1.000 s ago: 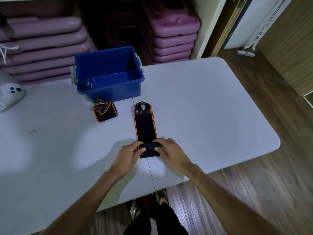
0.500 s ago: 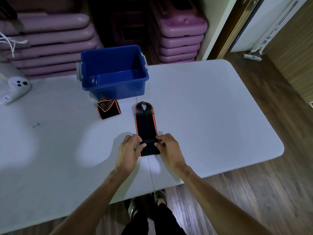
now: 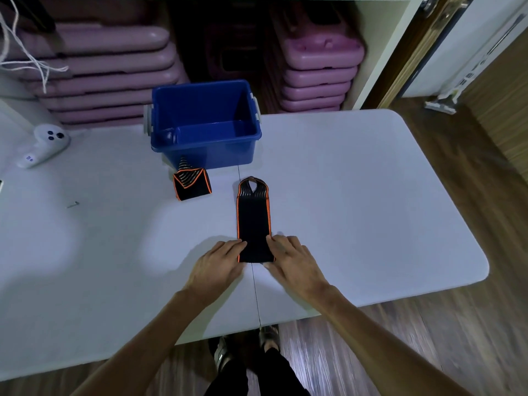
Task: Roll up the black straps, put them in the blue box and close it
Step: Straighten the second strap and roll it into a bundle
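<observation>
1. The left hand (image 3: 217, 264) and the right hand (image 3: 292, 260) flank the near end of the flat black strap (image 3: 253, 221), fingers nearly straight and spread only a little, tips touching its orange-trimmed side edges; neither hand closes round anything.
2. That strap lies lengthwise on the white bench (image 3: 357, 195), its looped end pointing at the blue box (image 3: 204, 125) and stopping short of it. The near end looks folded over once, so I judge the roll is only just begun.
3. A second strap (image 3: 191, 185), already rolled into a bundle, sits just in front of the blue box, towards its left corner, apart from the flat one.
4. The blue box stands open and looks empty; I see no lid anywhere, so closing will mean finding one first.
5. To roll well, I would say: tuck the first turn tight with the thumbs, keep both hands level so the orange edges stack true, and push towards the blue box in short even strokes. If one side runs ahead the roll will likely cone, and a loose core will probably spring open once released.
6. Both rolls have yet to go into the blue box.
</observation>
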Tool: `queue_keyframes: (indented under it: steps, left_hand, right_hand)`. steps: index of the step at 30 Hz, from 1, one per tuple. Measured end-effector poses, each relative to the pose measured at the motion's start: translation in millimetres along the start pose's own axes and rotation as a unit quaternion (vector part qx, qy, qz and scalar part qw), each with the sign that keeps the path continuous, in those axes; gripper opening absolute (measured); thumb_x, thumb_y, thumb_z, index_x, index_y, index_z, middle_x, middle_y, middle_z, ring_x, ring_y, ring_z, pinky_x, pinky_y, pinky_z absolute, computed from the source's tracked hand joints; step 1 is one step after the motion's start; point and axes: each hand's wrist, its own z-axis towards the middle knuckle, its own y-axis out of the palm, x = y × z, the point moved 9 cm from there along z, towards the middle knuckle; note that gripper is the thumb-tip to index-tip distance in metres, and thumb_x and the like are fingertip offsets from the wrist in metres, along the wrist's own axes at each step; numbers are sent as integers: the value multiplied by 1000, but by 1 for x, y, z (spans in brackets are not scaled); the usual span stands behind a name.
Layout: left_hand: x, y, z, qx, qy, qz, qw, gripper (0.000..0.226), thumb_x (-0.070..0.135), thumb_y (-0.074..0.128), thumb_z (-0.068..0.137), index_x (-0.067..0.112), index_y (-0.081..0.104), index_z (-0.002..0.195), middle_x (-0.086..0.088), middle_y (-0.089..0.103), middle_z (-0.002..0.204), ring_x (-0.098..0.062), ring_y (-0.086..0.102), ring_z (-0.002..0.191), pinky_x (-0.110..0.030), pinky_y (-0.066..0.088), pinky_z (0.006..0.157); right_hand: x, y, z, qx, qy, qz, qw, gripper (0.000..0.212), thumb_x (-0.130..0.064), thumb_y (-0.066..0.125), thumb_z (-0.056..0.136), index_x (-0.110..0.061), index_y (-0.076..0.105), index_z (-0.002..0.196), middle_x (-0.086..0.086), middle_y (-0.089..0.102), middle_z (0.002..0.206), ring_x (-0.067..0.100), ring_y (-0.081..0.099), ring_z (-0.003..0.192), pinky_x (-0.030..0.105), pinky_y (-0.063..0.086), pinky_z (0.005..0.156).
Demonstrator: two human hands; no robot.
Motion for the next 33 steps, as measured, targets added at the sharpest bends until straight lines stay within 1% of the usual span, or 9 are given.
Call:
queue_keyframes:
  steps: [2, 5, 9, 13, 18, 22, 25, 29, 33]
  left_hand:
    - [-5, 1, 4, -34, -12, -37, 999, 46, 37, 43, 96, 20, 43, 139, 3, 52, 137, -18, 49, 123, -35, 47, 97]
    - [-8, -5, 12, -50, -36, -102, 993, 39, 39, 46, 96, 24, 49, 132, 6, 60, 119, -15, 59, 103, -33, 50, 86]
    - [-15, -8, 25, -70, -88, -204, 972, 28, 34, 50, 95, 20, 57, 118, 1, 67, 91, -14, 64, 81, -33, 53, 75]
    - [-29, 6, 29, -88, -175, -264, 945, 24, 34, 50, 96, 13, 59, 102, -7, 68, 80, -22, 66, 74, -37, 53, 71]
    - [-23, -1, 23, 37, -213, -171, 961, 22, 29, 50, 95, 17, 48, 113, 0, 51, 59, -28, 53, 57, -33, 40, 54]
    - [-6, -10, 18, 94, -190, -122, 970, 15, 20, 47, 95, 20, 47, 109, -8, 58, 77, -31, 58, 66, -40, 50, 58]
    - [-7, -9, 10, 113, -178, -162, 964, 19, 16, 49, 94, 15, 55, 112, -7, 53, 95, -27, 59, 69, -43, 55, 65]
    - [-10, -2, 1, 57, -155, -179, 970, 39, 30, 58, 89, 18, 51, 125, -2, 45, 121, -21, 61, 85, -39, 54, 81]
    - [-1, 1, 0, 15, -108, -159, 981, 61, 31, 71, 80, 11, 45, 131, -2, 35, 134, -23, 60, 94, -35, 52, 83]
  right_hand:
    - [5, 3, 2, -30, -8, 34, 999, 54, -43, 42, 99, -12, 39, 142, 3, 46, 135, 24, 46, 112, 40, 50, 86]
    - [11, 0, 10, -68, -6, 109, 992, 48, -41, 40, 100, -14, 43, 140, 1, 49, 128, 21, 44, 109, 39, 46, 93]
    - [15, -10, 25, -109, 38, 241, 963, 30, -36, 41, 101, -21, 51, 125, -2, 55, 101, 15, 53, 92, 30, 45, 80]
    - [21, -8, 38, -105, 92, 303, 943, 30, -34, 45, 100, -29, 44, 129, 0, 67, 86, 15, 63, 77, 30, 53, 74]
    - [20, -8, 36, -11, 141, 342, 929, 7, -25, 50, 98, -23, 45, 102, -8, 49, 60, 8, 45, 52, 20, 39, 50]
    - [20, -11, 33, 11, 140, 366, 920, 3, -23, 54, 96, -22, 54, 98, -11, 50, 62, 4, 47, 54, 11, 37, 47]
    - [19, -10, 31, 5, 105, 342, 934, 22, -28, 57, 95, -23, 59, 116, -8, 59, 84, 7, 55, 71, 19, 47, 65]
    - [21, 6, 23, -63, 38, 292, 954, 60, -32, 69, 87, -23, 44, 141, 1, 58, 113, 13, 53, 104, 24, 43, 92]
    - [16, 6, 23, -60, -12, 234, 970, 63, -21, 67, 89, -20, 38, 145, 4, 55, 116, 20, 49, 107, 34, 44, 95]
